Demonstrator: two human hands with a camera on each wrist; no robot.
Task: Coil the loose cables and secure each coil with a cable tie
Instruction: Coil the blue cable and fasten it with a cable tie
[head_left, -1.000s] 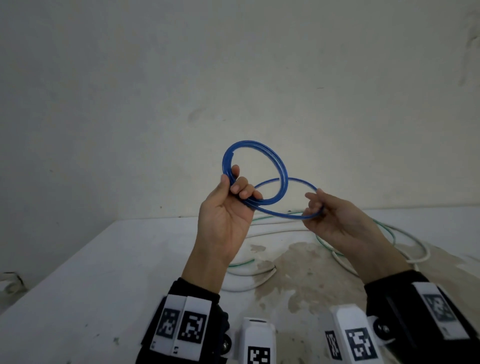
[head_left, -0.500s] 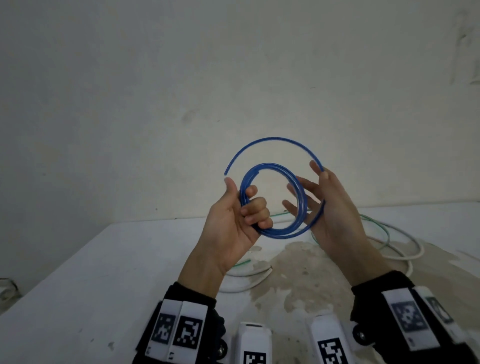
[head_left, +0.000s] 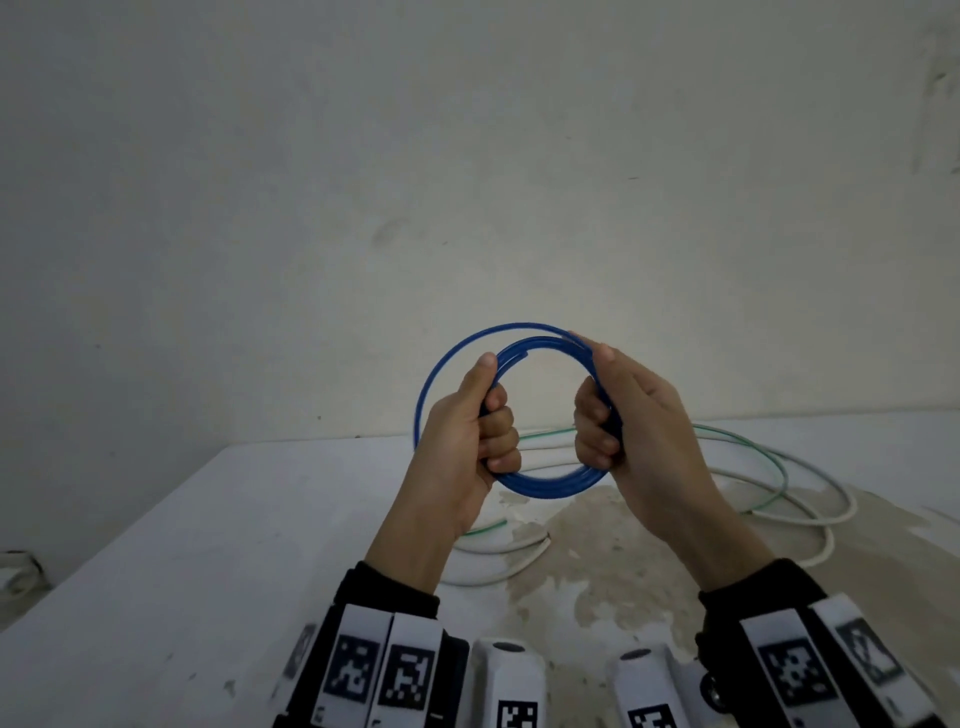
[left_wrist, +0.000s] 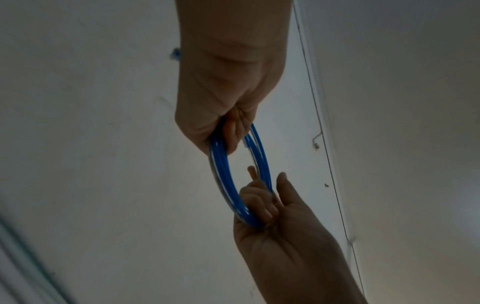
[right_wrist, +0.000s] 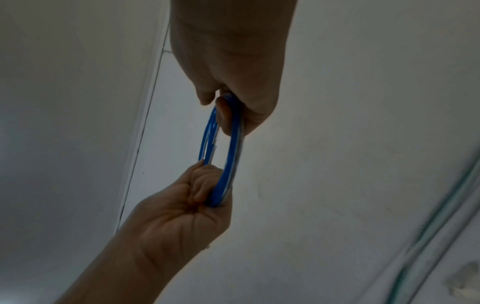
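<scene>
A blue cable (head_left: 540, 482) is wound into a round coil of a few turns, held upright in the air above the white table (head_left: 156, 571). My left hand (head_left: 483, 421) grips the coil's left side with curled fingers and the thumb on top. My right hand (head_left: 605, 415) grips the right side the same way. One outer loop (head_left: 447, 364) bulges loose at the upper left. The coil shows edge-on in the left wrist view (left_wrist: 221, 170) and the right wrist view (right_wrist: 233, 148). No cable tie is visible.
Loose white cables (head_left: 810, 519) and a green cable (head_left: 763, 457) lie tangled on the table beneath and to the right of my hands. The tabletop has a worn, stained patch (head_left: 597, 561). A plain wall (head_left: 467, 182) rises behind the table.
My right hand has swung the free end round onto the coil and closed its fingers on the right side. The separate wide loop has merged into the coil.
</scene>
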